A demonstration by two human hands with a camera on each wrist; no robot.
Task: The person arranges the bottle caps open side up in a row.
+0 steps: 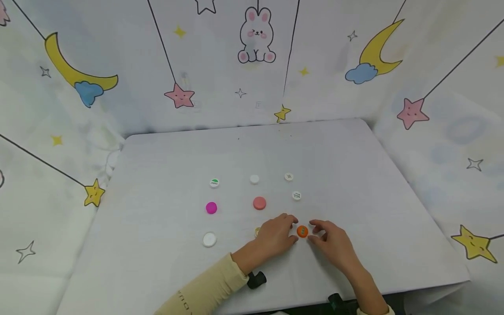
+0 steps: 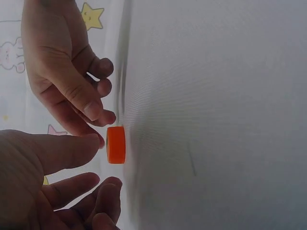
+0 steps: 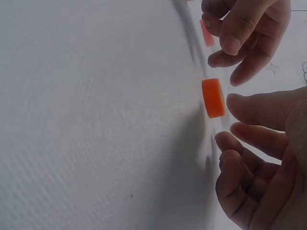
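Note:
An orange bottle cap lies flat on the white table, with a small printed mark on its top. My left hand is just left of it, thumb and forefinger parted. On the other side, my right hand has its thumb and fingers spread loosely towards the cap. In the left wrist view a narrow gap shows between the left thumb and the orange cap's side. The right wrist view shows the right hand beside the cap, gripping nothing. A gold-coloured cap is partly hidden behind my left hand.
Further caps lie spread over the table: a coral one, a magenta one, a large white one and several small whitish ones at the back. Printed cloth walls stand behind and beside the table. A black object is by the left sleeve.

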